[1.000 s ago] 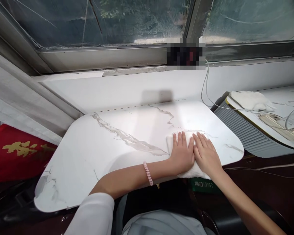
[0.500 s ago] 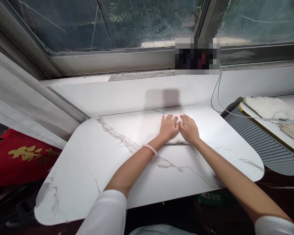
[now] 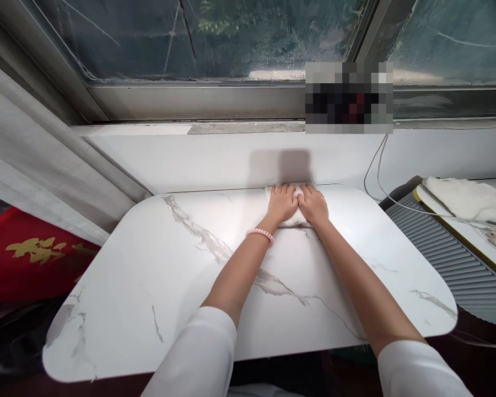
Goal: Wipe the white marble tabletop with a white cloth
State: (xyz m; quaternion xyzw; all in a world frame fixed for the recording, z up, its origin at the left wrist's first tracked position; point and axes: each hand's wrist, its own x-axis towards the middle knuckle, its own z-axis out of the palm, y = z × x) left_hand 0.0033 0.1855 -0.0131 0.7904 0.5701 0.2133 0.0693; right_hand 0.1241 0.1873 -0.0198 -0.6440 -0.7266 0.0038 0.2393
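Note:
A folded white cloth (image 3: 298, 221) lies on the white marble-patterned table (image 3: 182, 286), close to the table's back edge. My left hand (image 3: 282, 204) rests flat on it, fingers stretched away from me. Beside it my right hand (image 3: 313, 204) presses on the same cloth with its fingers also extended. The two thumbs are close together at the middle. Much of the cloth is hidden under the palms. A pink coiled band (image 3: 261, 235) circles my left wrist.
Behind the table is a white wall panel (image 3: 198, 160) below a window. At right, a second white cloth (image 3: 467, 196) lies on a ribbed-sided unit (image 3: 458, 259), with a white cable (image 3: 380, 165) nearby. A curtain (image 3: 45, 149) and red fabric (image 3: 28, 270) are at left.
Both hands have slid forward with the cloth, away from me, up to the back edge of the table by the wall. The view has shifted slightly.

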